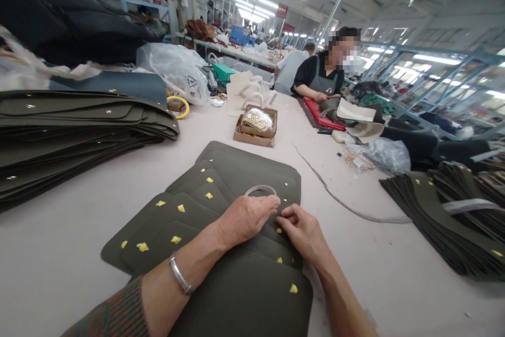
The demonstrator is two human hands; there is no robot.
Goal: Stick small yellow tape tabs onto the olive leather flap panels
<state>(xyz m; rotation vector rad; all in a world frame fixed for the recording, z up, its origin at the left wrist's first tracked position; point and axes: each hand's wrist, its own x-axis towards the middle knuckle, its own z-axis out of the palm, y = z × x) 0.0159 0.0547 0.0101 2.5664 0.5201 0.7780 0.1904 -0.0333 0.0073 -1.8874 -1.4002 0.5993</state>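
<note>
Several dark olive leather panels (pixel 236 169) lie fanned out on the white table (pixel 71 242) in front of me, each marked with small yellow tabs (pixel 142 246). My left hand (pixel 245 217) rests on the panels with its fingers curled, pinching a small gold stud at its fingertips. My right hand (pixel 303 232) lies beside it, fingers pinched together at the same spot on a panel. What the right fingers hold is too small to make out. A roll of tape (pixel 260 190) lies just beyond my left hand. A silver bracelet (pixel 179 275) circles my left wrist.
A tall stack of olive panels (pixel 79 132) sits at the left, another pile (pixel 445 211) at the right. A cardboard box of gold hardware (pixel 255 124) stands mid-table. A plastic bag (pixel 177 70) lies behind it. A person in black (pixel 321 80) works across the table.
</note>
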